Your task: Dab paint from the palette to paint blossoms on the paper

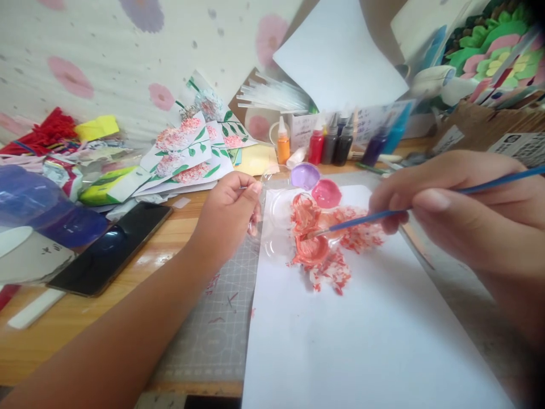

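Note:
My right hand [460, 213] grips a thin blue paintbrush [366, 218], its tip dipped in a well of orange-red paint [313, 248] on a clear plastic palette [276, 213]. My left hand [227, 218] pinches the palette's left edge. The palette lies on the top of a white paper sheet [361, 335]. It also holds purple paint [305, 175] and pink paint [326, 193]. Red-orange dabs [336, 272] mark the paper beside the palette.
A grey cutting mat [217, 329] lies under the paper on a wooden table. A black phone [113, 247] rests at left. Painted flower cards [187, 153] and paint bottles [330, 145] stand behind. Craft clutter fills the left and right back.

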Motion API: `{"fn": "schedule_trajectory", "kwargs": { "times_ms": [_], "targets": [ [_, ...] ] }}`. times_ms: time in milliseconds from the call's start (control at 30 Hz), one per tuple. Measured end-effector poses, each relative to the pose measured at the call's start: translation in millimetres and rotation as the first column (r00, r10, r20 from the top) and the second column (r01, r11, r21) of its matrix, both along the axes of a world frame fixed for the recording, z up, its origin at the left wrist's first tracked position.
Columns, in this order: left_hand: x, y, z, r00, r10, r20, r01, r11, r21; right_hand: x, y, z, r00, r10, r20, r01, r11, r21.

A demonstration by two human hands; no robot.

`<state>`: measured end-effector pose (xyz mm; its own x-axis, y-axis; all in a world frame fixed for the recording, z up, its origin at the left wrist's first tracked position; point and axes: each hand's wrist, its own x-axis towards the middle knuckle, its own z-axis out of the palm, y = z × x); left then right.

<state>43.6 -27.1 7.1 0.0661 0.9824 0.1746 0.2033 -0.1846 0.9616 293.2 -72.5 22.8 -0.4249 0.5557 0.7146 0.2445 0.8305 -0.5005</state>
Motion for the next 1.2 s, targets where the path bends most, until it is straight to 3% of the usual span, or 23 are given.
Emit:
{"fn": "schedule_trajectory", "kwargs": {
  "times_ms": [133, 267, 467, 633, 800, 967, 1200],
  "targets": [
    [-3, 4, -1.5, 1.0, 0.012, 0.019, -0.012, 1.0, -0.002, 2, 0, -1.2, 0.983, 0.034, -0.183, -0.064, 0.985, -0.163],
    [-4, 12, -1.4, 0.975, 0.115, 0.193, -0.099, 0.991, -0.092, 2, 6, -2.0, 0.934, -0.092, -0.346, -0.004, 0.964, -0.266],
    [-5, 19, -5.5, 0.933, 0.196, 0.303, -0.155, 0.976, -0.153, 8, 23, -6.4, 0.997, 0.026, -0.074, -0.058, 0.882, -0.467],
    [-6, 19, -7.1, 0.93, 0.167, 0.326, -0.122, 0.981, -0.153, 15, 26, -8.2, 0.993, -0.007, -0.119, -0.048, 0.89, -0.454],
    [-6, 18, -5.8, 0.928, 0.143, 0.344, -0.087, 0.981, -0.174, 16, 28, -12.5, 0.997, 0.059, -0.058, -0.08, 0.865, -0.496],
    [-8, 23, -6.0, 0.921, 0.191, 0.339, -0.124, 0.97, -0.209, 23, 36, -15.0, 0.948, -0.116, -0.296, -0.01, 0.92, -0.393],
    [-6, 23, -7.7, 0.946, 0.203, 0.254, -0.157, 0.969, -0.189, 10, 23, -11.2, 0.933, -0.128, -0.337, 0.009, 0.942, -0.335]
  ]
}}
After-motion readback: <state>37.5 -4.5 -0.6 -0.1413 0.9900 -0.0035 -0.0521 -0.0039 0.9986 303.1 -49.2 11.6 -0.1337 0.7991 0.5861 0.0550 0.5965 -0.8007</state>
